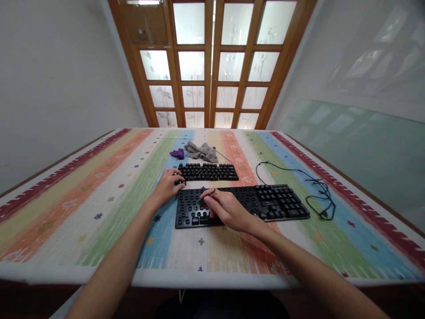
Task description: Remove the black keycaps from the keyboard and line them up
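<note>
A black keyboard point(265, 201) lies across the striped tablecloth, with many keycaps gone from its left half. My right hand point(226, 208) rests on that bare left half, fingers pinched around a thin tool or keycap I cannot make out. Beyond it sits a row of loose black keycaps point(208, 172) laid out in lines. My left hand point(168, 186) curls at the left end of that row, fingertips closed on a black keycap point(180, 181).
The keyboard's black cable point(318, 190) loops on the right of the table point(83, 212). A grey cloth point(201, 152) and a small purple item point(178, 153) lie behind the keycaps. A wooden glazed door stands beyond the table; walls close in on both sides.
</note>
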{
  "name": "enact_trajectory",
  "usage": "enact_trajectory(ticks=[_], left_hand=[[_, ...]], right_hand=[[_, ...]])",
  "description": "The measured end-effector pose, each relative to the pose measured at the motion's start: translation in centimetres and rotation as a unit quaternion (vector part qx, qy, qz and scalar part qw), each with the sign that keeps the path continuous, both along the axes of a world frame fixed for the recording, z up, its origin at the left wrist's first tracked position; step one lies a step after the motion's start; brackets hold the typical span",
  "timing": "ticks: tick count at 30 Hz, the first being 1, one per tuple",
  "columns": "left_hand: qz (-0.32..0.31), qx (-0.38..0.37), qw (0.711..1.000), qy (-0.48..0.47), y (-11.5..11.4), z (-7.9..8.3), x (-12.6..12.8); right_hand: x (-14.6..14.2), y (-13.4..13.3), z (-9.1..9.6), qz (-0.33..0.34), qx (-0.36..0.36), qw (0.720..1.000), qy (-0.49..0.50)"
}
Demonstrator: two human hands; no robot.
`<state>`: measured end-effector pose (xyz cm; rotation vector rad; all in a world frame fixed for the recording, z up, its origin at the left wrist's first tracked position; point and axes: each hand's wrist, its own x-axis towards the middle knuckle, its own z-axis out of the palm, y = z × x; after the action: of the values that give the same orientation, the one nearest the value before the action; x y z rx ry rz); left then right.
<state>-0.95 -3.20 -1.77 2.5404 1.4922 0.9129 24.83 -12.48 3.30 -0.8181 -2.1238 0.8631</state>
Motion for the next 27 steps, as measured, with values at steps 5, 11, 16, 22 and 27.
enact_trajectory(ticks=[5, 11, 16, 22, 27], left_hand=[[0.001, -0.006, 1.0, 0.0, -0.04, -0.06, -0.37], [0.006, -0.007, 1.0, 0.005, -0.12, 0.16, -0.24], [0.009, -0.004, 1.0, 0.002, -0.1, 0.17, -0.18], [0.003, -0.002, 1.0, 0.004, -0.12, 0.1, -0.04], [-0.005, 0.0, 1.0, 0.012, -0.2, 0.17, 0.1]], right_hand=[[-0.41, 0.1, -0.17, 0.005, -0.01, 1.0, -0.003], [-0.63, 0.26, -0.34, 0.012, -0.014, 1.0, -0.006], [-0.57, 0.31, -0.27, 0.015, -0.012, 1.0, -0.009], [-0.25, 0.39, 0.1, 0.02, -0.015, 1.0, -0.016], [0.14, 0.33, 0.63, 0.044, -0.006, 0.999, -0.024]])
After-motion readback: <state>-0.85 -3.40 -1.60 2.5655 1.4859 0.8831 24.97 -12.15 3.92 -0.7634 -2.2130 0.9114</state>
